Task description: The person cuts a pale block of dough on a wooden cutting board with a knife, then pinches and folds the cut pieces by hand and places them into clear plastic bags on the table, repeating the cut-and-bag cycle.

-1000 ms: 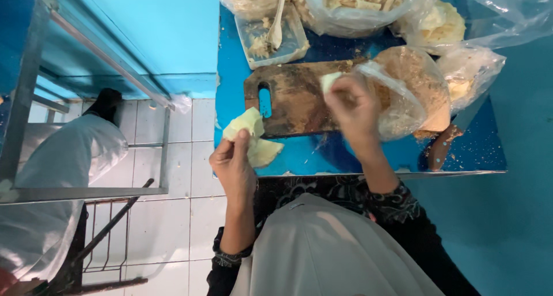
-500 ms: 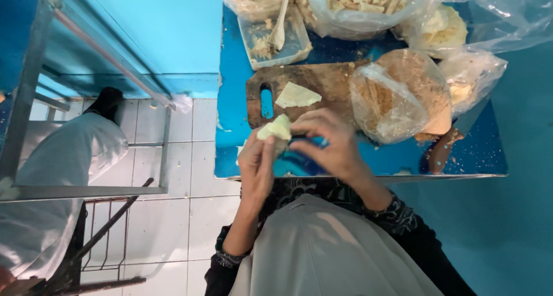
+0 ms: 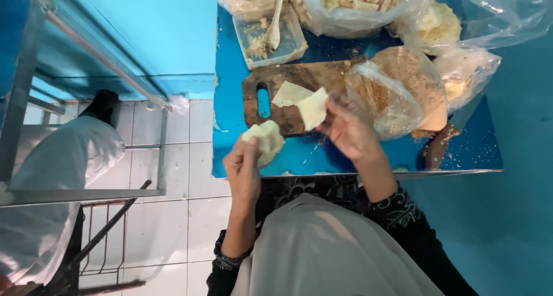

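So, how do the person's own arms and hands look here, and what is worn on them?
Both hands, the left hand and the right hand, are bare, with no gloves. Dark sleeves with a pale swirling pattern are pushed back to about the elbows, so the forearms are uncovered. The left sleeve's cuff shows a lighter patterned edge. I cannot make out any rings or a watch.
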The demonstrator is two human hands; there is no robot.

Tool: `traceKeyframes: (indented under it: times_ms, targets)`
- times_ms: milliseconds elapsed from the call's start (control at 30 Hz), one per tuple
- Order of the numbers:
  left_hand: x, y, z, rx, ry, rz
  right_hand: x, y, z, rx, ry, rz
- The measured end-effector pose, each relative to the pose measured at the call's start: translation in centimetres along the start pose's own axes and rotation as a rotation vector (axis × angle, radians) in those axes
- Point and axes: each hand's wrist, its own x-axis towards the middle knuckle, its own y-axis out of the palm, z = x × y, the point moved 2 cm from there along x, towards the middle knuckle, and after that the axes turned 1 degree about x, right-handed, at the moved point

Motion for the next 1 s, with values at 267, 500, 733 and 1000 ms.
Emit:
traceKeyframes:
  times_ms: [267, 500, 733, 1000]
  targets:
    - [0.1, -2.0, -0.1, -0.067, 0.035, -0.099, 0.4, 5.5, 0.1, -1.617, -0.981, -0.036]
    - [0.3, 0.4, -3.5, 0.323, 0.106, 0.023, 0.6, 4.4, 0.7, -0.852, -0.516, -0.009]
    - [0.4, 2.8, -5.7, 1.109, 0.568, 0.108, -1.6, 1.8, 1.3, -0.344, -0.085, 0.126]
    - [-1.1, 4.3, -7.8, 1.05, 0.648, -0.061, -3.7, 1.7, -0.2, -0.413, -0.273, 0.066]
